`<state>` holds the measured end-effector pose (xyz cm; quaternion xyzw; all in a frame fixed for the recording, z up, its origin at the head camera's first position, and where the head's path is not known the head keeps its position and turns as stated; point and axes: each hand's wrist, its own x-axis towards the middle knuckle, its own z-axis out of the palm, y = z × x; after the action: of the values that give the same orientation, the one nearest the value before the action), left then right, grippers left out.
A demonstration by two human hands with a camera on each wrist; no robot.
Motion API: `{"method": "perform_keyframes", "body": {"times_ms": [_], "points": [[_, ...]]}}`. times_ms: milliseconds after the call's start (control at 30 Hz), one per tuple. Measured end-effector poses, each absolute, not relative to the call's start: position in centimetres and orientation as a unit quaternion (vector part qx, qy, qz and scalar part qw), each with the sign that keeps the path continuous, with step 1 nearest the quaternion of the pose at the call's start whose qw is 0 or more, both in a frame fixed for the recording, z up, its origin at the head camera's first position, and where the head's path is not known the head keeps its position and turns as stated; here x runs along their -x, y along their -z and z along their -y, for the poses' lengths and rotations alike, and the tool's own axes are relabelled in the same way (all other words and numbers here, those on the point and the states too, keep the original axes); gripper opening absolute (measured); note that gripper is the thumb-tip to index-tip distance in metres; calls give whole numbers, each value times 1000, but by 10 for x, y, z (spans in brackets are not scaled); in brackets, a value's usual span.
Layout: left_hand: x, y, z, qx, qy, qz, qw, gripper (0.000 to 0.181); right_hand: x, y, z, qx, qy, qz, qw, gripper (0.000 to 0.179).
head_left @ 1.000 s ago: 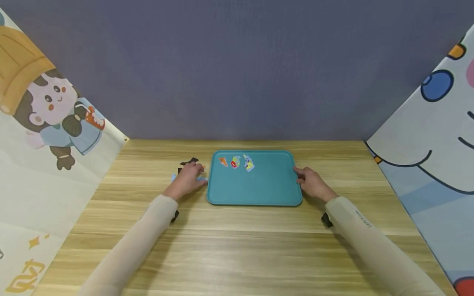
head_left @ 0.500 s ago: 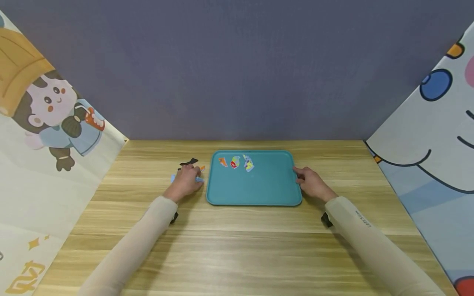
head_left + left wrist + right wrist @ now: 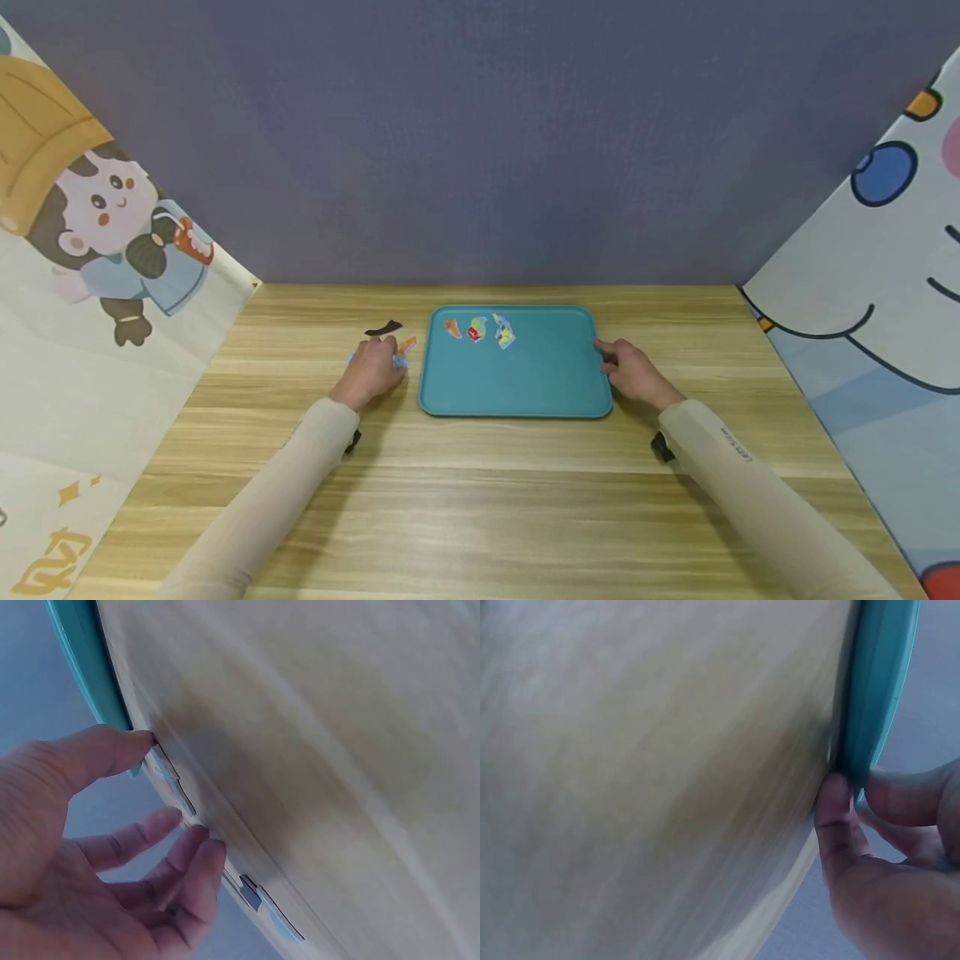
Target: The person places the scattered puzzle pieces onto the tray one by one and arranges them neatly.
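My left hand [image 3: 369,372] is over the table just left of a teal tray [image 3: 517,379]. A small flat blue printed piece [image 3: 400,361] lies by its thumb. In the left wrist view the thumb tip is right at one end of that piece [image 3: 171,778], and the index fingertip is near the other end. My right hand [image 3: 633,371] pinches the tray's right rim between thumb and fingers, seen closely at the tray edge [image 3: 877,682] in the right wrist view. Three colourful irregular pieces sit in the tray's far left: an orange one [image 3: 452,328], a red-green one [image 3: 477,329] and a yellow-purple one [image 3: 504,331].
Around the left hand lie more flat pieces: a dark one [image 3: 383,328], an orange one [image 3: 407,344] and a light blue one [image 3: 283,922] partly hidden by the hand. A grey-blue wall [image 3: 495,167] stands behind the wooden table [image 3: 480,508].
My left hand has shifted slightly left, away from the tray, and the blue piece by its thumb has moved with it. More of the orange piece shows. The right hand stays on the rim.
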<state>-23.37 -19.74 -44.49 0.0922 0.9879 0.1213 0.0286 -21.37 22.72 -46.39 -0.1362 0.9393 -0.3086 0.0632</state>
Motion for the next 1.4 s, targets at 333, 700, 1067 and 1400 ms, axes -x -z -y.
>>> {"method": "perform_keyframes", "body": {"times_ms": [333,700,1067,1400], "points": [[235,443,194,-88,-124,-987,45,37,215,465,-228,137,307,-940,62,47],[236,444,192,-86,-118,-989,33,58,216,467,-229,137,303,-941,59,47],[237,442,191,-90,-142,-985,36,47,216,468,-230,142,310,-938,61,47],[242,447,193,-106,-159,-981,36,37,216,468,-230,138,307,-940,58,47]]}}
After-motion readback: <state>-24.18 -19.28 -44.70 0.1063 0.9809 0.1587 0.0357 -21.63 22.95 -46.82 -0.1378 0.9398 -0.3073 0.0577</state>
